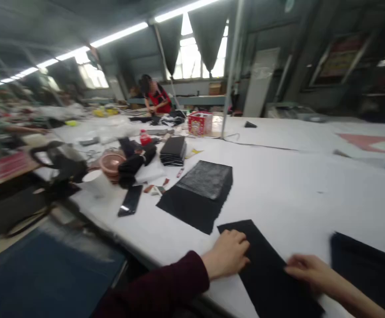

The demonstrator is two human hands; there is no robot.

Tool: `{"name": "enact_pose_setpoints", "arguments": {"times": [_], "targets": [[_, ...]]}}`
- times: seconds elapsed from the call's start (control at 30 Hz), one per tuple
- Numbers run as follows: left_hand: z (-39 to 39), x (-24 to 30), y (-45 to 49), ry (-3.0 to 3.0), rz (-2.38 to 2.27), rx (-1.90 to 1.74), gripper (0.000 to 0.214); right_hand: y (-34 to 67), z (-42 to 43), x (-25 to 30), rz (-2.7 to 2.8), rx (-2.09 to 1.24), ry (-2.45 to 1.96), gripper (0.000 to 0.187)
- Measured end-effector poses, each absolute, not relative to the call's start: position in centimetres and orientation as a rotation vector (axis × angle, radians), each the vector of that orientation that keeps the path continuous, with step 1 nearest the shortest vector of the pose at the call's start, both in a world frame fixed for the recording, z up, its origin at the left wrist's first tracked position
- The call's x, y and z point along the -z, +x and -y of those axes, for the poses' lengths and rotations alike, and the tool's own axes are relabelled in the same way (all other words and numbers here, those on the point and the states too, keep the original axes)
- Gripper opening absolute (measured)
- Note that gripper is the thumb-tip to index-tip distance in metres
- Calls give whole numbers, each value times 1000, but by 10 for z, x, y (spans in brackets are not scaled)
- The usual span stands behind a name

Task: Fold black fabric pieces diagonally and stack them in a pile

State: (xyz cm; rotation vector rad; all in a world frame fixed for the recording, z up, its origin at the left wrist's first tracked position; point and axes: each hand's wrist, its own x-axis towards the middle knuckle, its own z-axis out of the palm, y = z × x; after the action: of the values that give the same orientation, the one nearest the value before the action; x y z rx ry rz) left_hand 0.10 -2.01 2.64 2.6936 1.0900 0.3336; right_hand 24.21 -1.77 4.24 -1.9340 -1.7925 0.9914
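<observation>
A long black fabric piece [272, 269] lies on the white table in front of me, its near end running out of the picture. My left hand [227, 254], in a dark maroon sleeve, is on its left edge with fingers curled over the cloth. At the opposite edge, my right hand [306, 271] has thumb and fingers closed on the fabric and is slightly blurred. Farther off lies a stack of black fabric sheets [192, 207], topped by a shiny dark grey sheet [208, 179]. Another dark fabric piece [367, 269] is beyond my right hand.
A phone [130, 201], a white cup [94, 182], a pink basket [112, 164], a black bundle [135, 163] and a stack of black pieces [173, 151] stand left. A metal pole [231, 70] rises behind. A person [157, 97] works across the table [288, 190].
</observation>
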Motion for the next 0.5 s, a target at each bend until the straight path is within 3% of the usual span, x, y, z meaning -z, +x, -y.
{"name": "enact_pose_setpoints", "arguments": {"times": [0.17,0.5], "targets": [[8,-32,2,2766,-1011,-297,29,254,12,-35,1815,-1061,-1983,22],[-29,-34,23,2813,-1031,-301,13,188,0,-7,1658,-455,-2143,17]]}}
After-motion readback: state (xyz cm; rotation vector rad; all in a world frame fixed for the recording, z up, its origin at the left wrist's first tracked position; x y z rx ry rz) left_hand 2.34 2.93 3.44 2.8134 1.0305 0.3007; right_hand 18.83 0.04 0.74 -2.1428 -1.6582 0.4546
